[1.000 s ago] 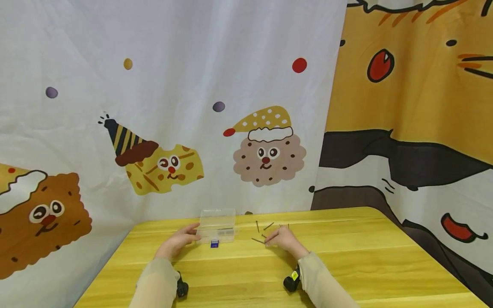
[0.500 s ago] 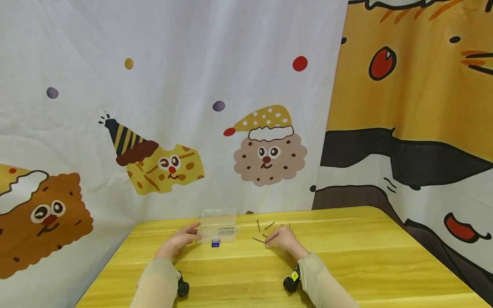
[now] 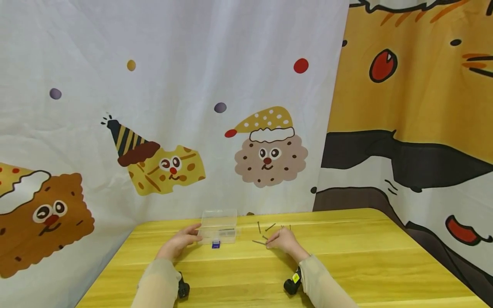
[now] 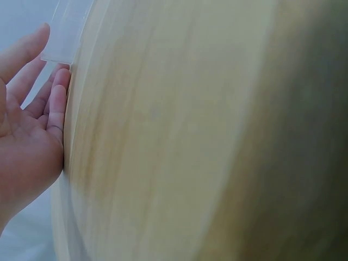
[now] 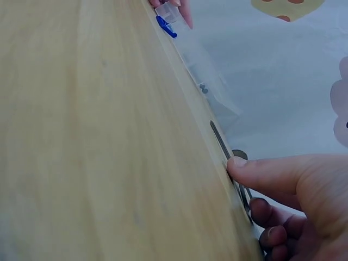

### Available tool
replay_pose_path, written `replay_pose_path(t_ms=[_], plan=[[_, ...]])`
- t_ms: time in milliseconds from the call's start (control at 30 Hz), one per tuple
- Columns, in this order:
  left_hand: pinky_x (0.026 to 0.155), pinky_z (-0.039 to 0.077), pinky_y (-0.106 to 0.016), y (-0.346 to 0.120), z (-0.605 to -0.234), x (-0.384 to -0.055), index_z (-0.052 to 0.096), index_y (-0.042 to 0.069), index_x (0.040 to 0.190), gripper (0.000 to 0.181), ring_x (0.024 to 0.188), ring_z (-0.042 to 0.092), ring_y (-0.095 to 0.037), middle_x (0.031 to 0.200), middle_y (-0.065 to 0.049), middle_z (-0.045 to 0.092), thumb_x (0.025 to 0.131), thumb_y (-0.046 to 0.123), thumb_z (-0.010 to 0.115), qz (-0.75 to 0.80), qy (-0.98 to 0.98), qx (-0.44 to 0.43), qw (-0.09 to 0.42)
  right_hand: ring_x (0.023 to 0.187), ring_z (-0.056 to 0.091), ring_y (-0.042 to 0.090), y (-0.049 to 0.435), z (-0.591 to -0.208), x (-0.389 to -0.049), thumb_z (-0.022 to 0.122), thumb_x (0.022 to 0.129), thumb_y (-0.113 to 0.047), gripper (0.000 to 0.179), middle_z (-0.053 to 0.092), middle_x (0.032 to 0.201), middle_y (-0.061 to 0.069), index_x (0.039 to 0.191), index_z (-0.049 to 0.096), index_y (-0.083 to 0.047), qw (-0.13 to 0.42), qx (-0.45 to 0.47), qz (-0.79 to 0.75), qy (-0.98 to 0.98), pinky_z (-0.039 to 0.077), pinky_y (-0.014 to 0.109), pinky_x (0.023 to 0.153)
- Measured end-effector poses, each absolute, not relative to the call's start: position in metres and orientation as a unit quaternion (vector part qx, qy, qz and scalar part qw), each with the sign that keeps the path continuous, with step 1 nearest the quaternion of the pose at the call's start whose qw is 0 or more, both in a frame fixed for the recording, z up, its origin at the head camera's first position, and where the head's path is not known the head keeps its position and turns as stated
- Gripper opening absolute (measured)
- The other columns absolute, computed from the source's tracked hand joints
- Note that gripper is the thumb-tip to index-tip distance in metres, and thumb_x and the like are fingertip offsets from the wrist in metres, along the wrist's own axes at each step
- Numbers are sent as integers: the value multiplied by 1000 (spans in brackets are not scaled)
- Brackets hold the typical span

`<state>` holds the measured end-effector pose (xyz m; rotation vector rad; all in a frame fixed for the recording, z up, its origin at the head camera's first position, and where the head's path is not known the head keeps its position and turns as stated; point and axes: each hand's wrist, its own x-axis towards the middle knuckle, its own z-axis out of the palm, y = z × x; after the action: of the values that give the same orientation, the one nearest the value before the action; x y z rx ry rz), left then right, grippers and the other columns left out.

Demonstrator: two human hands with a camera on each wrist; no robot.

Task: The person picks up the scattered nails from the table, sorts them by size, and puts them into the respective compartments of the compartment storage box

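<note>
A patterned cloth hangs behind everything, and before it spreads the table, wood-grained and yellow. Near its far edge sits a clear box, its lid raised at the back; something slim and dark lies inside. The box looks like thin, light plastic that would slide at a nudge, so I'd steady it by an end wall. My left grip is there now — loose, unclenched, thumb and fingers resting at the left end. My right grip is closed in a small pinch, well to the box's right. At the box's front is a blue latch. Smallest are the loose nails, scattered beyond and beside my right grip, and the nail I'm pinching, low over the table, its free end toward the box; whether it touches the wood I can't tell. I judge it stiff, light, rather slick and apt to roll — best taken by the shank, clear of the point.
</note>
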<state>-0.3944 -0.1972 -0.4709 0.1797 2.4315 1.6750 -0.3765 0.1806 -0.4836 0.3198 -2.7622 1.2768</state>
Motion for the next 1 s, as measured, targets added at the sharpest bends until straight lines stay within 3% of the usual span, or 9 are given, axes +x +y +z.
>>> replay_pose_path(t_ms=[233, 567, 733, 833, 1000], plan=[[105, 30, -60, -198, -472, -395, 35, 2, 149, 66, 128, 38, -47, 140, -31, 40, 91, 7, 65, 568, 816, 54, 89, 76, 61, 18, 185, -483, -378, 80, 76, -11, 10, 71, 82, 3, 82, 77, -4, 27, 135, 435, -890, 51, 38, 72], [104, 31, -59, -199, -474, -397, 37, 1, 148, 65, 127, 39, -46, 139, -29, 41, 91, 7, 66, 569, 816, 58, 85, 87, 63, 24, 195, -481, -380, 72, 84, -8, 16, 71, 91, 11, 93, 75, 4, 7, 124, 501, -857, 53, 42, 79], [104, 30, -59, -198, -473, -398, 36, 0, 149, 65, 128, 37, -47, 140, -30, 40, 91, 9, 65, 566, 817, 64, 87, 62, 49, 11, 199, -480, -384, 72, 85, -11, 20, 69, 87, 8, 97, 74, 4, 4, 79, 533, -843, 44, 27, 59], [105, 29, -59, -197, -472, -398, 35, 0, 149, 65, 129, 37, -46, 140, -31, 39, 91, 9, 65, 568, 816, 65, 89, 51, 36, 10, 200, -479, -387, 71, 86, -11, 22, 68, 83, 8, 100, 73, 6, 2, 61, 548, -834, 37, 24, 50], [105, 30, -59, -198, -473, -397, 36, 0, 148, 64, 128, 38, -46, 140, -30, 41, 91, 7, 65, 572, 814, 56, 84, 54, 38, 12, 201, -474, -389, 70, 87, -12, 26, 67, 86, 7, 104, 71, 8, 4, 43, 569, -821, 38, 26, 54]])
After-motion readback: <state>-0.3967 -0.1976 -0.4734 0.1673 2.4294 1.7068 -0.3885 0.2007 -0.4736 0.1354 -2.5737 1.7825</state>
